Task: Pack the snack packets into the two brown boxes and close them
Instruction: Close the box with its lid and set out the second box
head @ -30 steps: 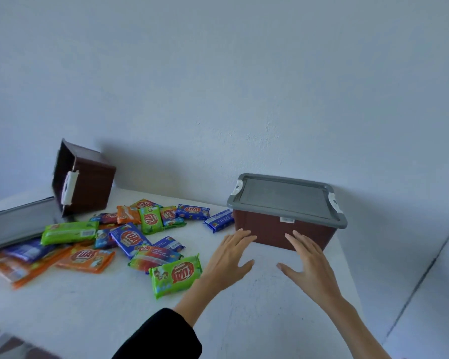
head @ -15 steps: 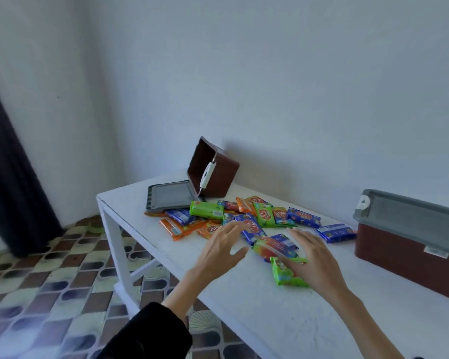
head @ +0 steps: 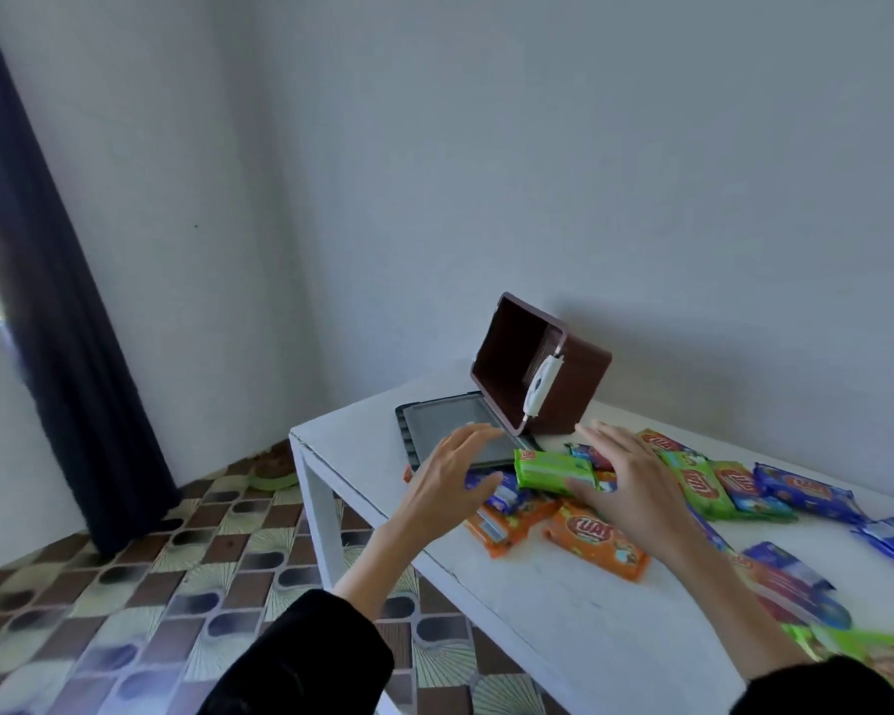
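A brown box [head: 569,384] lies tipped on its side at the table's far left, its open mouth facing left and a white latch hanging on its side. Its grey lid [head: 445,430] lies flat in front of it. Several snack packets, green [head: 553,471], orange [head: 597,544] and blue [head: 806,492], are scattered over the table to the right. My left hand [head: 450,482] hovers with spread fingers above the lid's near edge. My right hand [head: 625,487] hovers with spread fingers over the packets, just right of the green one. Neither holds anything. The second box is out of view.
The white table [head: 563,611] ends at a corner on the left, above a leg [head: 321,513]. Beyond it lies a patterned tiled floor [head: 125,585]. A dark curtain [head: 58,281] hangs at the far left by a window. A bare wall stands close behind the table.
My view has swung left, away from the closed grey-lidded box, which has left the frame. Both hands have moved left with it, from in front of that box to the tipped box and lid.
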Available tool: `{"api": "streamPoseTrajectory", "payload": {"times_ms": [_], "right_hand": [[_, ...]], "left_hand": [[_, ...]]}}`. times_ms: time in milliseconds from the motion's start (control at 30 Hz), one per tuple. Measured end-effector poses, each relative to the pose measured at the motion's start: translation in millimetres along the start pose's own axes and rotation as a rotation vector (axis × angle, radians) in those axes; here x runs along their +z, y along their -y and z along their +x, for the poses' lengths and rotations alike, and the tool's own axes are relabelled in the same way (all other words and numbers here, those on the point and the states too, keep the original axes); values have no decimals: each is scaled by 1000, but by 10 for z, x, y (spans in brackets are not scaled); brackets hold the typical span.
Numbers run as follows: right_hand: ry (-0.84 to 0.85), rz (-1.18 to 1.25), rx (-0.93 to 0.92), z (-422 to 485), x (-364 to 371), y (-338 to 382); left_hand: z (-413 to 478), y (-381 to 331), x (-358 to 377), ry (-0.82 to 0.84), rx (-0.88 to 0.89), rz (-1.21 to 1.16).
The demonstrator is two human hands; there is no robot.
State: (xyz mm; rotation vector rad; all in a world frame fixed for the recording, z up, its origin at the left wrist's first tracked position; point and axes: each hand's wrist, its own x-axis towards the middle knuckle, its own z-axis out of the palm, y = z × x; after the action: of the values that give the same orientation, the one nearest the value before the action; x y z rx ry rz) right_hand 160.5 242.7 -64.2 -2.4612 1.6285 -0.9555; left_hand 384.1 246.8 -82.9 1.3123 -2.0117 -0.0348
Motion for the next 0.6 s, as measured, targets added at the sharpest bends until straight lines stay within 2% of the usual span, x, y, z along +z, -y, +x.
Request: {"api": "streamPoseTrajectory", "payload": {"times_ms": [200,600], "right_hand": [[37,-77,-6,657,311,25],[-92,-72,15,1843,1016,-316]], "left_hand": [[514,585,16,-25,26,-16],[1820,1761,439,58,137,-98]]}}
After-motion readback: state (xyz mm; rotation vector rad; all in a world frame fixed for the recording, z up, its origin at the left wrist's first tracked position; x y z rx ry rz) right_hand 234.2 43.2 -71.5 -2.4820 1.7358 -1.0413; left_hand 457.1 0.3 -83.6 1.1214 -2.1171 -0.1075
